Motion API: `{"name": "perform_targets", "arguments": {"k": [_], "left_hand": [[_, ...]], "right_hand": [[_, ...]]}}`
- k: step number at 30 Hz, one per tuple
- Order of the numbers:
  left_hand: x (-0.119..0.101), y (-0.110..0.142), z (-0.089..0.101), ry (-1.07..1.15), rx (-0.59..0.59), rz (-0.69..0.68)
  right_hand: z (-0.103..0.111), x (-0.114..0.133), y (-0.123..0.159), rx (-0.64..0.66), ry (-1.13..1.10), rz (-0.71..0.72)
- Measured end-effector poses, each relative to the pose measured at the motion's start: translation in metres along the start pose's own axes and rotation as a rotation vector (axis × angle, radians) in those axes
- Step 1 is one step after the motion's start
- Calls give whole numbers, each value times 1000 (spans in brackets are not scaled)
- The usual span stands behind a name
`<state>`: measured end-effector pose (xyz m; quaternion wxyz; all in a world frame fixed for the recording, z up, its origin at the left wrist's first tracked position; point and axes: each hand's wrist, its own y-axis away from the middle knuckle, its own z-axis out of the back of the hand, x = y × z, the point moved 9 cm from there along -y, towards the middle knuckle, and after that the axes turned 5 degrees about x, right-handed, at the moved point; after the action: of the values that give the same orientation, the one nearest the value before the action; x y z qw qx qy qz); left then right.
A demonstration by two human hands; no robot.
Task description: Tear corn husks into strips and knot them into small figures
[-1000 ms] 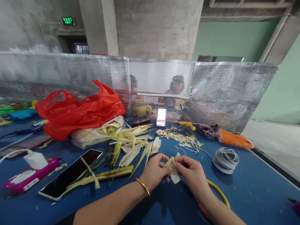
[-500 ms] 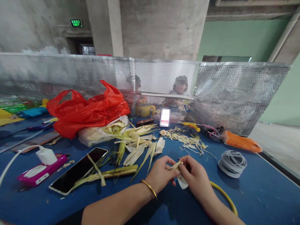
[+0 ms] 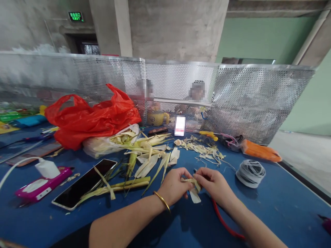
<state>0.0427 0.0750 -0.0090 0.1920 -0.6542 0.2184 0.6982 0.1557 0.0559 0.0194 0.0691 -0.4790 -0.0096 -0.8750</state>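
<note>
Between my hands, above the blue table, is a small folded piece of pale corn husk (image 3: 195, 196) with a flap hanging down. My left hand (image 3: 175, 184), a gold bangle at its wrist, pinches the piece from the left. On the other side my right hand (image 3: 210, 181) has thumb and forefinger closed on its right edge. The fingertips partly cover the folds. Loose husk leaves (image 3: 147, 162) lie beyond my left hand. Past my right hand is a pile of small husk scraps (image 3: 201, 148), with a ball of grey cord (image 3: 250, 173) to the right.
A phone (image 3: 85, 184) and a magenta power strip (image 3: 43, 186) lie at left, near a red plastic bag (image 3: 95, 119). A perforated metal screen (image 3: 178, 77) crosses the back, with people behind it. An orange packet (image 3: 261, 151) lies at right; a red tube (image 3: 224, 222) curves under my right forearm.
My right hand's fingers have shifted on the husk piece, and the folded part looks more spread between the hands. The camera view has swayed right and back. Things on the table stay put.
</note>
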Motion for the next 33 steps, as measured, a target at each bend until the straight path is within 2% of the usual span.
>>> {"name": "perform_targets", "arguments": {"k": [4, 7, 10, 14, 21, 25, 30, 33], "left_hand": [[0, 4, -3, -96, 20, 28], [8, 6, -14, -67, 126, 117], [17, 9, -29, 21, 261, 205], [10, 11, -33, 111, 315, 163], [4, 20, -42, 85, 487, 197], [5, 20, -40, 127, 471, 203], [13, 16, -37, 130, 387, 224], [14, 10, -30, 122, 301, 207]], "right_hand": [[5, 2, 1, -25, 154, 31], [8, 9, 1, -59, 125, 80], [9, 6, 2, -106, -8, 46], [2, -4, 2, -105, -256, -60], [-1, -15, 5, -162, -483, -147], [0, -12, 5, -202, -526, -112], [-4, -4, 4, -156, -524, -83], [5, -2, 3, -179, -473, -54]]}}
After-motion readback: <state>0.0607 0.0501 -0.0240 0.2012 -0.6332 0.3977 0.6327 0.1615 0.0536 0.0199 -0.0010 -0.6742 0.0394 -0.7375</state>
